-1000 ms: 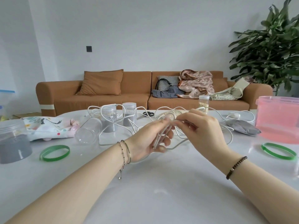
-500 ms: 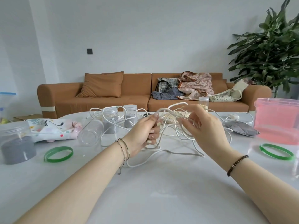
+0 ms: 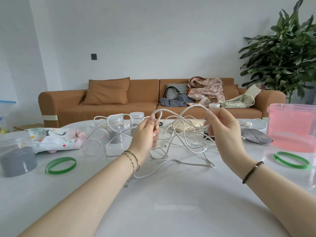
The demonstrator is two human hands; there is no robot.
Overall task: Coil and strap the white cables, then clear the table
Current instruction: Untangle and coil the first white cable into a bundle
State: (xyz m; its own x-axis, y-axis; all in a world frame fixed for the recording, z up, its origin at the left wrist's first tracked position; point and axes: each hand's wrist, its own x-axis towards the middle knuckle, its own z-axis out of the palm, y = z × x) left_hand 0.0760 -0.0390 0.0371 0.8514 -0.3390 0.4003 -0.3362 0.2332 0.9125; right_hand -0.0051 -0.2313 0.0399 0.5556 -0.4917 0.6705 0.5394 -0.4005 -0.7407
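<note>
A long white cable (image 3: 177,152) lies in loose tangled loops across the middle of the white table (image 3: 171,202). My left hand (image 3: 147,134) is raised above the table and grips folded loops of this cable, one loop sticking up above the fingers. My right hand (image 3: 222,132) is raised to the same height and holds a strand that arches over from the left hand. More white cable (image 3: 259,121) runs behind, towards the back right.
Two green bands lie flat: one band (image 3: 60,165) at the left, another band (image 3: 291,159) at the right. A pink box (image 3: 292,127) stands right, a grey-filled jar (image 3: 17,153) far left, smaller jars (image 3: 116,128), an overturned clear jar (image 3: 94,142), patterned cloth (image 3: 54,138), grey pouch (image 3: 256,135).
Both hands have risen and moved apart, drawing a strand of cable out between them. The cable loops on the table have spread out towards me.
</note>
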